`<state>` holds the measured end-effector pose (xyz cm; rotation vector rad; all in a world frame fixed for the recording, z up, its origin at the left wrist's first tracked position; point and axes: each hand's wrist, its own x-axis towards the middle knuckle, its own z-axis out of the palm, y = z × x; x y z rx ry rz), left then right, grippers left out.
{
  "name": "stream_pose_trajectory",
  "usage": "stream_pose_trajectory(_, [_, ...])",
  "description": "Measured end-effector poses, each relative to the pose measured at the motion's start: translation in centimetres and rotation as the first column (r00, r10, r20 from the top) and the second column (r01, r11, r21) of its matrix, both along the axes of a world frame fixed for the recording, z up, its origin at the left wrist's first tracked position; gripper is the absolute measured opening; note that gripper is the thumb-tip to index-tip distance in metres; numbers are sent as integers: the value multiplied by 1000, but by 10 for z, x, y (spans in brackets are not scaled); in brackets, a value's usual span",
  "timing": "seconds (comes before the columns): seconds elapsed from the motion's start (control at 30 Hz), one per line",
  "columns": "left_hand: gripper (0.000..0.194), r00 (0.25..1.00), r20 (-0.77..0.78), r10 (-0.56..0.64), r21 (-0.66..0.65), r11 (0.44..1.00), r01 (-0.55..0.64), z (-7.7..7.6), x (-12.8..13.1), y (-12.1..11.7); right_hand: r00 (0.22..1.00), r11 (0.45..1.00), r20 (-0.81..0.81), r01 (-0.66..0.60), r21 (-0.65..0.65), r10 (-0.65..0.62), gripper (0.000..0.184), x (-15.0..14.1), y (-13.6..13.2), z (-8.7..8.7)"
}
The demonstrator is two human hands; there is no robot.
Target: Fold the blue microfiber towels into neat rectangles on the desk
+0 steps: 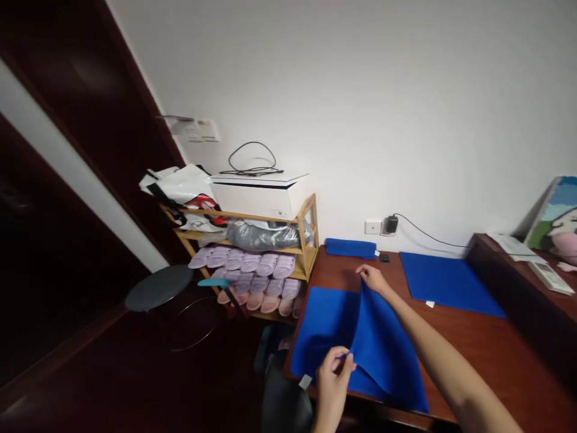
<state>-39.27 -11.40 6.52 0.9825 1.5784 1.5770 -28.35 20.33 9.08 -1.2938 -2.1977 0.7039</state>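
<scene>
One bright blue cloth (383,340) with white tag (305,382)

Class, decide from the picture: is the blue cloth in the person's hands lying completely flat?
No, the left hand and right hand pinch a raised edge of the blue cloth above the table.

"Where does this picture look from?"

"A camera worn on a person's head, above the near side of a desk (505,355), faces forward and down, with a pale wall (342,120) at twelve o'clock."

"How near is it?"

"Close over the left fingers (347,365) and right fingers (363,270), both toward five o'clock; the wall stands farther off."

"And how wide?"

"Wide, spanning dark wood (45,258) at nine o'clock, a shoe rack (311,261) toward eight, and the desk around four."
</scene>
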Motion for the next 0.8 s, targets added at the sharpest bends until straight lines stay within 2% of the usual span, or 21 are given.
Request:
stream_pose_trajectory(0.13, [51, 972, -150, 182, -81, 977, -195, -21, -62, -28, 981, 985, 95, -169, -19, 170, 32, -116, -20, -7])
stream_pose_trajectory(0.2, [45, 930, -289, 225, -119, 956, -268, -37, -89, -37, 962, 976, 164, -215, -41, 219, 30, -155, -31, -17])
stream_pose_trajectory(0.27, [38, 859, -448, 246, -119, 937, -330, -55, -110, -43, 938, 968, 240, -241, -64, 249, 28, -177, -40, -29])
stream_pose_trajectory(0.33, [34, 774, -565, 286, -78, 915, -395, -73, -122, -47, 912, 963, 309, -256, -80, 269, 26, -186, -46, -40])
stream_pose_trajectory(0.4, [31, 709, -616, 345, -24, 891, -454, -89, -127, -48, 887, 956, 358, -282, -81, 293, 25, -184, -46, -47])
stream_pose_trajectory(0.53, [29, 654, -620, 434, 35, 848, -529, -114, -127, -45, 843, 927, 400, -370, -54, 360, 27, -177, -37, -48])
stream_pose_trajectory(0.73, [27, 628, -650, 428, 88, 863, -497, -133, -134, -48, 782, 849, 355, -524, -67, 512, 27, -196, -33, -50])
stream_pose_trajectory(0.8, [32, 603, -640, 476, 120, 837, -534, -136, -133, -48, 772, 833, 333, -547, -84, 541, 29, -201, -37, -55])
